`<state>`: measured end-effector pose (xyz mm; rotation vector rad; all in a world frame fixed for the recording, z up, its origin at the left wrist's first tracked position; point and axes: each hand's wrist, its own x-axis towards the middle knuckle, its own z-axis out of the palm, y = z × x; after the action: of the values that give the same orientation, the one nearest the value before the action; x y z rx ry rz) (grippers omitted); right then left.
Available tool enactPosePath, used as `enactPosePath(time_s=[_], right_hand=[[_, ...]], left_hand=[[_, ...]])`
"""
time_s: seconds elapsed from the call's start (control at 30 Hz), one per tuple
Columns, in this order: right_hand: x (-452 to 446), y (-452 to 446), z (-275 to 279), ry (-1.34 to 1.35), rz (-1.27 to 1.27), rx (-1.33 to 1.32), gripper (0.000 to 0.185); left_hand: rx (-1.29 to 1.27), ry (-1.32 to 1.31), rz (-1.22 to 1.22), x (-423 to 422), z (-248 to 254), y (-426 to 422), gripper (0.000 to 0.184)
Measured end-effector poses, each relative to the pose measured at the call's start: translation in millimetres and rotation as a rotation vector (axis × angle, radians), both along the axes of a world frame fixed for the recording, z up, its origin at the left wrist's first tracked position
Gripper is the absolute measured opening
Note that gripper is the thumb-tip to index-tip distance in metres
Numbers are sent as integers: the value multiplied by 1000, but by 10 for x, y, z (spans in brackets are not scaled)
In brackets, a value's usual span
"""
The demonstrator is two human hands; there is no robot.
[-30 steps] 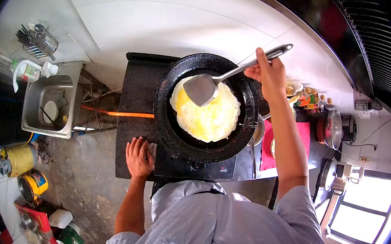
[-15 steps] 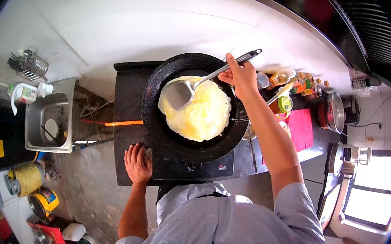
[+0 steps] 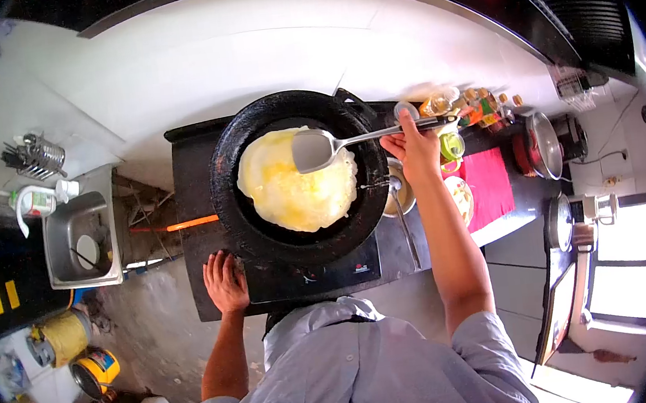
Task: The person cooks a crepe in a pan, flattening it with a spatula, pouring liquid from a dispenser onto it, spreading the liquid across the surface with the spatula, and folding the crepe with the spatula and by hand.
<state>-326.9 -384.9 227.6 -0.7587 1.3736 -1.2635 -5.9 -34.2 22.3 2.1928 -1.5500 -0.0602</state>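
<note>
A black wok (image 3: 229,211) on the stove holds a flat, round, pale yellow egg sheet (image 3: 291,197). My right hand (image 3: 415,144) grips the handle of a metal spatula (image 3: 314,150), whose blade is over the upper right part of the egg. Whether the blade touches the egg I cannot tell. My left hand (image 3: 226,282) lies with fingers spread at the front left edge of the black stovetop (image 3: 292,282), holding nothing.
Right of the wok are a metal bowl (image 3: 401,197) with a ladle (image 3: 408,232), a red cloth (image 3: 491,188), a plate of food (image 3: 459,197), bottles (image 3: 478,106) and a pot (image 3: 544,147). A steel sink (image 3: 66,228) is on the left.
The view has shifted, so wok and counter appear farther left. The spatula has swung to a more level angle, its blade moving from the egg's upper left to its upper right. My left hand stays at the stove's edge.
</note>
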Motion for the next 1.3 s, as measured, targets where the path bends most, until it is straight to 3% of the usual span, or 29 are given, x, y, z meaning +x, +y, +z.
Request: enactPosePath(time_s=[0.43, 0.63, 0.83, 1.3], right_hand=[[-699, 1143, 28, -65, -325, -21, 33], [-403, 1166, 151, -173, -234, -94, 31], [103, 692, -160, -298, -54, -58, 37], [-376, 1387, -50, -268, -320, -67, 32]], left_hand=[[-9, -47, 5, 7, -148, 18, 36], [-27, -65, -5, 17, -195, 30, 36], [10, -76, 12, -2, -166, 27, 35], [-8, -82, -18, 15, -180, 47, 32]])
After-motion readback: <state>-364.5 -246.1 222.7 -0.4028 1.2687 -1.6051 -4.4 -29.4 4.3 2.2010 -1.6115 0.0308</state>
